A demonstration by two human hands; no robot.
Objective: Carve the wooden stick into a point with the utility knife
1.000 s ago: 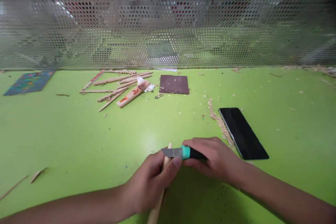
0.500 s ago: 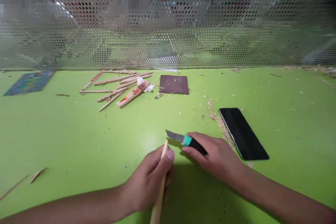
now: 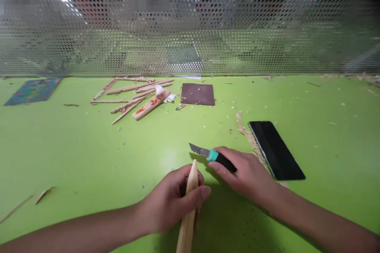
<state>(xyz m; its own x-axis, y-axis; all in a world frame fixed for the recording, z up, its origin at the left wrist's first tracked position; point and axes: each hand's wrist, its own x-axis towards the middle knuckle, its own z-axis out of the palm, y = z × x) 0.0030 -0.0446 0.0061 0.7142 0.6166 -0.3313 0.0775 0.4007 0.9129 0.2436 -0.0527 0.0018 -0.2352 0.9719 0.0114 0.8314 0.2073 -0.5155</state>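
Note:
My left hand (image 3: 175, 199) is closed around a pale wooden stick (image 3: 187, 225), its thumb lying across the front. The stick's tapered tip points up and away from me, and its lower end runs out of the picture. In my right hand (image 3: 245, 172) is a utility knife (image 3: 221, 159) with a black and turquoise handle. Its blade is out and points left, just above the stick's tip and apart from it. Wood shavings (image 3: 251, 138) lie on the green table beyond my right hand.
A smartphone (image 3: 276, 150) lies right of my right hand. Farther back are several carved sticks (image 3: 130, 89), a stained wood block (image 3: 151, 105), a brown square sheet (image 3: 197, 94) and a colourful patterned sheet (image 3: 32, 91). A perforated metal screen (image 3: 190, 27) stands along the table's back edge.
My left hand has turned the stick and shifted it slightly right, showing a broader face, with the thumb now lower across it. The knife has barely moved.

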